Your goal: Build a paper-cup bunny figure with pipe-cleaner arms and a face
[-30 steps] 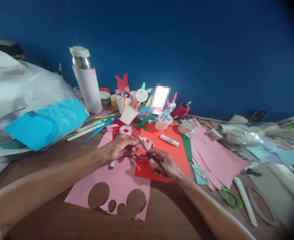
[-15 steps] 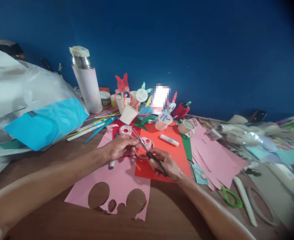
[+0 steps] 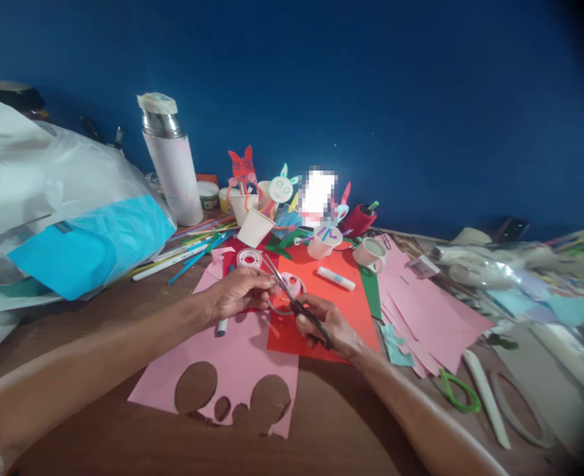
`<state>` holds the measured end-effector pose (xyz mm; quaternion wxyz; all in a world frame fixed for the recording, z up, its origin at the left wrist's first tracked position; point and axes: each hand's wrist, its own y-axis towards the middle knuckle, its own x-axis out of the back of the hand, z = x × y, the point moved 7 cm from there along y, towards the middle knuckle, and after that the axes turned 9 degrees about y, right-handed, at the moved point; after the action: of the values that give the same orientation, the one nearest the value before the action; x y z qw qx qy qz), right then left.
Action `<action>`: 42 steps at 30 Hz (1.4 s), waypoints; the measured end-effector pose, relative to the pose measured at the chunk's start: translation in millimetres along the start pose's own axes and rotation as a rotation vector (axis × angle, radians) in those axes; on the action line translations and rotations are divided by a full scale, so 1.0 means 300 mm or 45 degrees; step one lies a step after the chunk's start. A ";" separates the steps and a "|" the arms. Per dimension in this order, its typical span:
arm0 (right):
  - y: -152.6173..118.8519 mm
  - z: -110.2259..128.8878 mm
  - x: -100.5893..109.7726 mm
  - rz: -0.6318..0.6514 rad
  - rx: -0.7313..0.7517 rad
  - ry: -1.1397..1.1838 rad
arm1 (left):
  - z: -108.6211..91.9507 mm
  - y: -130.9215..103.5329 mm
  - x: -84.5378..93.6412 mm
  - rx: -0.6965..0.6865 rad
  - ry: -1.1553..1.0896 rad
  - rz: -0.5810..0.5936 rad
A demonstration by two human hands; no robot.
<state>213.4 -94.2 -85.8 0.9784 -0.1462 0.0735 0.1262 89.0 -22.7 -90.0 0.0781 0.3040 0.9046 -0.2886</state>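
My right hand [image 3: 329,324] grips a pair of scissors [image 3: 299,307] by the dark handles, its blades pointing up and left, slightly parted. Close to the blades, my left hand [image 3: 245,289] pinches the end of a thin greyish pipe cleaner [image 3: 282,312], which curves below the scissors. The exact spot between its fingertips is hidden. Behind the blades lies a pink paper cutout [image 3: 292,283] on the orange paper [image 3: 341,337]. A roll of tape [image 3: 249,258] rests just beyond my left hand. Under my left forearm spreads pink paper [image 3: 237,363] with round holes.
Paper cups [image 3: 255,227] with paper animal figures stand at the back, near a white flask [image 3: 172,175] and a mug [image 3: 370,253]. A glue stick [image 3: 336,278] lies on the orange sheet. Plastic bags [image 3: 73,172] crowd the left. Pink sheets [image 3: 430,304] and a green pipe cleaner [image 3: 463,396] lie right.
Almost nothing differs. Both hands and the scissors keep their places, and the view has shifted very slightly.
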 end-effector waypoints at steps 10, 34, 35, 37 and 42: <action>-0.003 0.013 -0.012 0.062 0.018 -0.006 | -0.006 -0.007 0.002 -0.026 0.005 -0.027; -0.048 0.180 0.188 -0.488 0.264 -1.416 | -0.001 0.008 0.021 -0.006 -0.061 -0.066; -0.050 0.184 0.192 -0.503 0.255 -1.496 | -0.002 0.009 0.022 -0.017 -0.049 -0.068; -0.053 0.193 0.200 -0.523 0.233 -1.635 | -0.005 0.012 0.025 -0.039 -0.035 -0.072; -0.057 0.198 0.215 -0.480 0.138 -1.860 | -0.011 0.018 0.037 -0.088 0.007 -0.067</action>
<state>286.0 -77.4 -36.8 0.7892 0.0130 -0.6138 0.0178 83.4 -11.8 -93.5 0.0786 0.2779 0.9219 -0.2582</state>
